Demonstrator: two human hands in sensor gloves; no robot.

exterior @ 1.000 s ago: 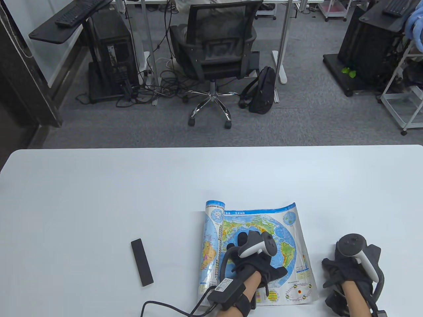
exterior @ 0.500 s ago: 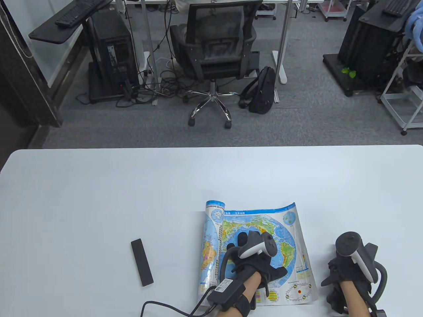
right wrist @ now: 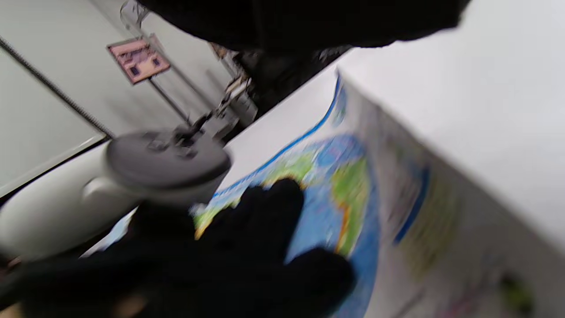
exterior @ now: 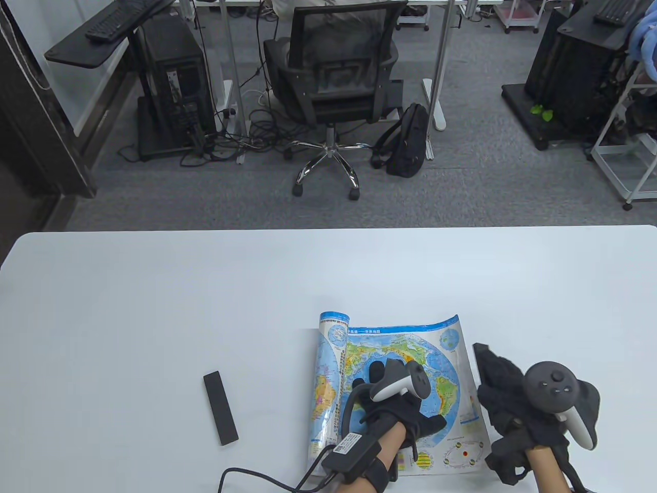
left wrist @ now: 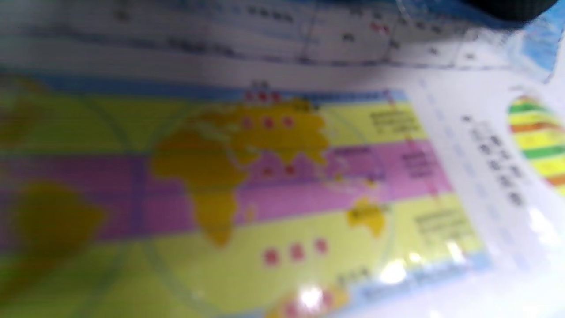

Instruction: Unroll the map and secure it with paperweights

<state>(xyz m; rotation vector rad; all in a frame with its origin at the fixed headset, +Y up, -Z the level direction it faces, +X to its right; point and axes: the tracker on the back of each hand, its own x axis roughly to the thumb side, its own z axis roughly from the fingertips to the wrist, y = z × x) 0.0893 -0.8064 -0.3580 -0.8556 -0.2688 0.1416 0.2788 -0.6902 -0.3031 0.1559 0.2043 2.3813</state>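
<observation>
The left hand (exterior: 391,398) lies flat on the map (exterior: 441,354), palm down with its fingers (exterior: 377,371) spread over the blue and green globe print, pressing the sheet against the white worktop (exterior: 205,298); it presses rather than grasps, nothing clamped in the fingers. The right hand (exterior: 518,405) sits just beside the map's right edge, and a narrow dark piece (exterior: 486,359) points away from the person along that margin; whether this is a finger or a paperweight held in the glove cannot be told, nor whether the hand is clenched or released. The map is only partly unrolled: its left portion is still curled into a roll (exterior: 328,354) that runs away from the person, while the right part lies open, its far right corner lifting slightly. In the left wrist view the printed sheet (left wrist: 282,185) fills the frame, blurred, with yellow and purple bands. The right wrist view, tilted and blurred, shows the left hand (right wrist: 247,247) resting on the blue map (right wrist: 353,185). A black rectangular paperweight (exterior: 220,408) lies on the worktop well left of the map, apart from both hands. Beyond the worktop stand an office chair (exterior: 333,77) and a black backpack (exterior: 408,141) on the grey floor.
</observation>
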